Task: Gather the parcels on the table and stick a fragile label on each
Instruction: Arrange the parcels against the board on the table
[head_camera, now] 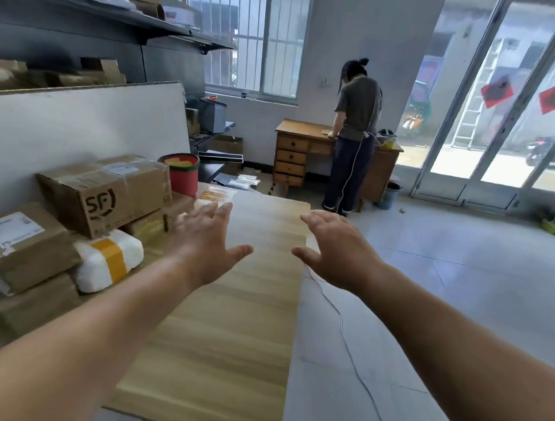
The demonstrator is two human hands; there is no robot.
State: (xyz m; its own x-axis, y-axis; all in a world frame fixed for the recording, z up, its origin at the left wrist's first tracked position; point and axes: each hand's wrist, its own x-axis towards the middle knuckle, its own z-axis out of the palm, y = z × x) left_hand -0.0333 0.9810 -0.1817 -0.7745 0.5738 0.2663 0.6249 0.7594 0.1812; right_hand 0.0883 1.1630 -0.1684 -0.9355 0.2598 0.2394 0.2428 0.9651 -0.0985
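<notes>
Parcels are piled along the left side of the wooden table [234, 319]. A brown SF box [107, 193] sits on top, above a white foam parcel with yellow tape [109, 259] and a brown parcel with a white label [23, 248]. Yellow label sheets [215, 195] lie at the table's far end. My left hand [206, 239] hovers over the table with spread fingers, just right of the pile, holding nothing. To its right, over the table's edge, my right hand [338, 247] is also spread and holds nothing.
A red and green tub [180, 172] stands behind the SF box, against a white board [84, 125]. A person [354, 134] stands at a wooden desk [300, 151] across the room. A thin cable [347, 338] runs over the tiled floor right of the table.
</notes>
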